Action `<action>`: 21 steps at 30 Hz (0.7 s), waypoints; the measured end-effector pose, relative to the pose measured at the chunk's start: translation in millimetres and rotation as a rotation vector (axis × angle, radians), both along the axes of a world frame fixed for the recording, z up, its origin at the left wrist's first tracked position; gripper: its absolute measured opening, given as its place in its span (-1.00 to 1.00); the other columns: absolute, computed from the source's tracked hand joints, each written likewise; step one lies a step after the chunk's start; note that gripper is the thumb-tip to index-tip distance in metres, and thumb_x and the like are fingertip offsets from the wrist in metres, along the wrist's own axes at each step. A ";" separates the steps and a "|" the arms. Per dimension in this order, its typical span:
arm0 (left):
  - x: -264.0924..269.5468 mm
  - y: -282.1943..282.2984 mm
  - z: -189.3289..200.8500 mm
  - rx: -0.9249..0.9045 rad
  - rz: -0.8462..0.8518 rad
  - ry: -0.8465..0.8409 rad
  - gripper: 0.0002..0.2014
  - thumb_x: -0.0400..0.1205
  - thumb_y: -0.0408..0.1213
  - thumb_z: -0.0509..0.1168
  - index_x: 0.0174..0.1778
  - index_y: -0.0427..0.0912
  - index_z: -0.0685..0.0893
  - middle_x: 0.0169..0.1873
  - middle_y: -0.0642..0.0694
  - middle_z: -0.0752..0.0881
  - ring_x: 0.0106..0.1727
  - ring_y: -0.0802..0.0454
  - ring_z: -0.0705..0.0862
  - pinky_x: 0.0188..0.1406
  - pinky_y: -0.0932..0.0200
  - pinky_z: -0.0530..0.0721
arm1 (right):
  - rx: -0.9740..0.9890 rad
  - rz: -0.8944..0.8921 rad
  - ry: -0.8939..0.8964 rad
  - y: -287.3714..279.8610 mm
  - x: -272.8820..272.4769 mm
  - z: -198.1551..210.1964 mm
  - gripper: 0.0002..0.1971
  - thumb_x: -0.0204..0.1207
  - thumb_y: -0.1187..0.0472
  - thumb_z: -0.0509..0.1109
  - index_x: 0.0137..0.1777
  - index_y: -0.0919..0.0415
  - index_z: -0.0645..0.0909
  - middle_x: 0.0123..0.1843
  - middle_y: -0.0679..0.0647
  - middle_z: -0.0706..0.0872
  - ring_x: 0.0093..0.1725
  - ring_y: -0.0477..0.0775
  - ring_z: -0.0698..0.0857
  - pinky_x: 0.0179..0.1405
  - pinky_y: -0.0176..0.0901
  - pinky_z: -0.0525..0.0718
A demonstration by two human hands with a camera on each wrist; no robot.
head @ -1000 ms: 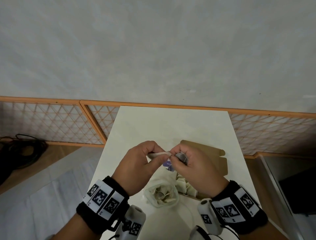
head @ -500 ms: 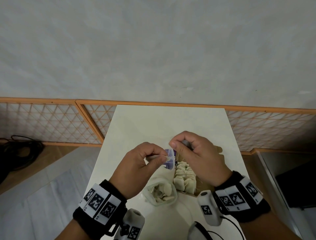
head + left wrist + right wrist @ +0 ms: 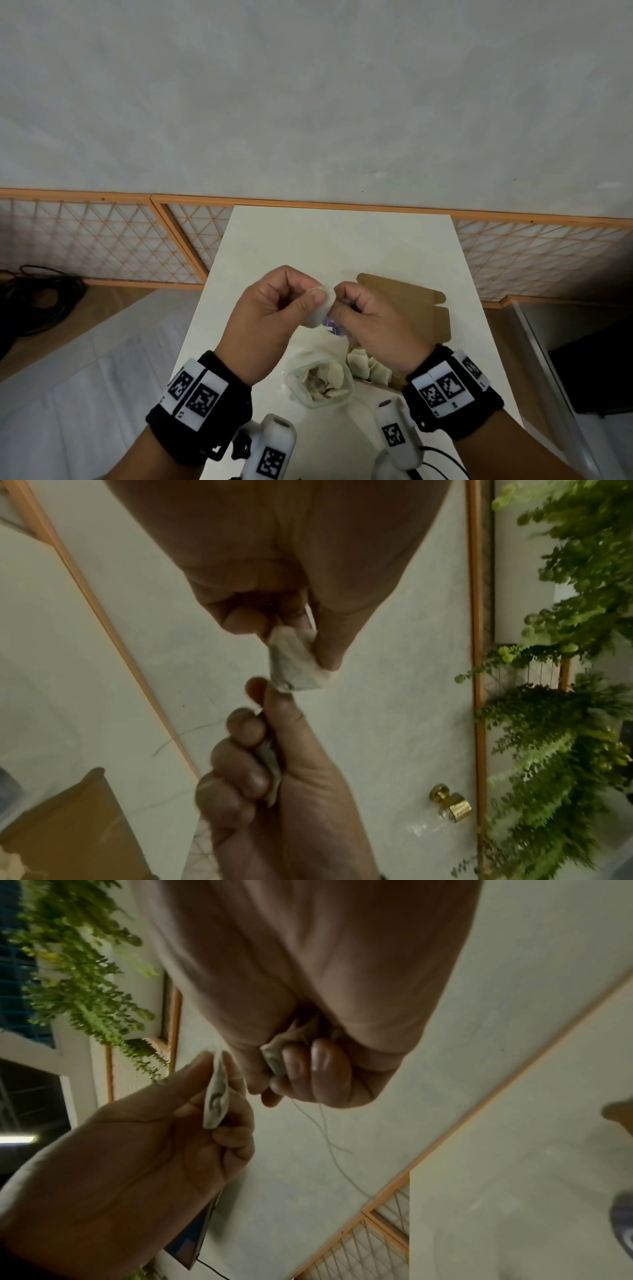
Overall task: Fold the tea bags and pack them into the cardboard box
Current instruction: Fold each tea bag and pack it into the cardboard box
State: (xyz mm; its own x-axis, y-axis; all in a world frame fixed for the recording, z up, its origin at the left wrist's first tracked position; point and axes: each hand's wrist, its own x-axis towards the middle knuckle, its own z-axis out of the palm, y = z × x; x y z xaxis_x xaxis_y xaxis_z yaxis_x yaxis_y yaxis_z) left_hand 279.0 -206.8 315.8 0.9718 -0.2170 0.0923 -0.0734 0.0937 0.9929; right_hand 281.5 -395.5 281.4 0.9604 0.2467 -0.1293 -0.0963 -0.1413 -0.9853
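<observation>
Head view showed the small, soft white paper tea bag (image 3: 318, 308) pinched in mid-air above the brown cardboard box (image 3: 411, 305) between left hand (image 3: 270, 308) and right hand (image 3: 373, 318), evidently light, limp and tearable, best gripped at edges.

I see my left hand (image 3: 291, 561) pinching a pale tea bag (image 3: 294, 664); my right hand (image 3: 274, 791) grips its lower corner, the brown cardboard box (image 3: 68, 826) bottom left.

The small white tea bag (image 3: 320, 310) looked like thin, matt filter paper (slightly translucent at its edges). The flat brown cardboard box (image 3: 416, 308) was dull and smooth, the white table (image 3: 342, 240) smooth with a faint sheen, and the clear plastic container (image 3: 344, 394) glossy.
</observation>
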 end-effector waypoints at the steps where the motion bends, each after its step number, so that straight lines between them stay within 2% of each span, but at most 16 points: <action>1: 2.4 2.9 -0.5 0.008 0.030 -0.002 -0.90 0.60 -0.33 0.46 -0.11 -0.32 0.74 -0.27 -0.19 0.82 -0.25 -0.05 0.74 -0.18 0.16 0.74 | 0.027 -0.027 0.055 -0.6 0.4 -3.7 -0.80 0.74 0.06 0.45 -0.09 0.10 0.75 -0.29 0.15 0.58 -0.38 0.02 0.47 -0.44 -0.15 0.43; 3: 7.6 10.8 -1.8 0.005 0.097 0.015 -0.91 0.61 -0.31 0.51 -0.10 -0.24 0.75 -0.25 -0.19 0.80 -0.23 -0.07 0.72 -0.17 0.10 0.74 | 0.098 -0.093 0.166 -3.1 0.9 -7.3 -0.81 0.77 0.11 0.40 -0.01 0.15 0.80 -0.26 0.13 0.58 -0.42 -0.05 0.42 -0.47 -0.16 0.34; 5: 11.7 19.6 -6.6 0.005 0.171 0.035 -0.89 0.60 -0.28 0.55 -0.04 -0.13 0.74 -0.23 -0.20 0.73 -0.19 -0.10 0.70 -0.14 0.02 0.73 | 0.176 -0.144 0.257 -8.6 1.3 -7.5 -0.79 0.78 0.21 0.32 0.10 0.19 0.81 -0.18 0.18 0.64 -0.40 -0.04 0.46 -0.44 -0.13 0.35; 7: 12.8 26.5 -12.6 0.041 0.238 0.052 -0.84 0.58 -0.24 0.49 0.05 -0.01 0.71 -0.25 -0.22 0.62 -0.19 -0.13 0.65 -0.12 -0.06 0.72 | 0.264 -0.160 0.297 -15.8 1.3 -4.6 -0.70 0.73 0.33 0.21 0.22 0.25 0.79 -0.11 0.25 0.70 -0.35 0.00 0.53 -0.40 -0.06 0.36; 9: 10.3 29.2 -16.7 0.057 0.237 0.100 -0.78 0.63 -0.35 0.50 0.14 -0.06 0.68 -0.31 -0.18 0.59 -0.25 -0.10 0.64 -0.21 0.07 0.74 | 0.334 -0.153 0.288 -20.5 0.8 2.4 -0.62 0.70 0.44 0.13 0.31 0.28 0.75 -0.06 0.33 0.72 -0.32 0.01 0.58 -0.38 -0.04 0.37; 11: 4.5 27.1 -17.8 0.011 0.146 0.200 -0.76 0.65 -0.48 0.47 0.20 -0.22 0.68 -0.35 -0.13 0.60 -0.32 -0.05 0.65 -0.32 0.23 0.71 | 0.365 -0.127 0.235 -22.7 -2.0 11.6 -0.58 0.72 0.54 0.10 0.38 0.32 0.71 -0.05 0.43 0.69 -0.25 -0.01 0.66 -0.37 -0.06 0.40; 13: -1.9 23.4 -19.7 -0.023 0.015 0.280 -0.74 0.59 -0.44 0.45 0.20 -0.31 0.73 -0.35 -0.11 0.62 -0.36 0.02 0.66 -0.36 0.26 0.69 | 0.374 -0.114 0.185 -22.7 -4.8 20.4 -0.61 0.77 0.53 0.10 0.42 0.33 0.67 0.04 0.53 0.70 -0.15 0.01 0.74 -0.36 -0.09 0.50; 15: -6.8 20.2 -21.1 0.008 -0.091 0.294 -0.76 0.56 -0.36 0.46 0.12 -0.36 0.78 -0.33 -0.13 0.71 -0.35 0.05 0.69 -0.33 0.27 0.68 | 0.382 -0.126 0.147 -21.6 -6.0 26.0 -0.66 0.80 0.47 0.16 0.41 0.29 0.68 0.17 0.43 0.80 -0.09 0.11 0.78 -0.27 -0.12 0.69; 17: -10.5 16.3 -20.9 0.044 -0.153 0.276 -0.81 0.58 -0.32 0.50 0.01 -0.38 0.81 -0.29 -0.16 0.78 -0.30 0.05 0.71 -0.26 0.26 0.68 | 0.411 -0.154 0.111 -19.8 -5.7 27.6 -0.73 0.79 0.47 0.23 0.35 0.30 0.68 0.18 0.35 0.82 0.02 0.19 0.83 -0.08 -0.02 0.82; 19: -13.6 12.4 -20.1 0.041 -0.172 0.258 -0.83 0.59 -0.28 0.55 -0.02 -0.33 0.83 -0.25 -0.24 0.80 -0.21 0.00 0.73 -0.15 0.19 0.73 | 0.415 -0.197 0.066 -17.3 -4.8 27.2 -0.80 0.75 0.48 0.32 0.25 0.30 0.68 0.10 0.26 0.83 0.11 0.31 0.82 0.09 0.22 0.78; 21: -14.9 8.4 -17.4 0.042 -0.168 0.235 -0.82 0.56 -0.24 0.55 -0.02 -0.26 0.85 -0.10 -0.41 0.80 -0.10 -0.10 0.75 0.06 0.00 0.76 | 0.388 -0.235 0.022 -15.3 -4.3 27.1 -0.85 0.70 0.47 0.39 0.17 0.26 0.66 0.03 0.19 0.85 0.14 0.38 0.79 0.17 0.36 0.71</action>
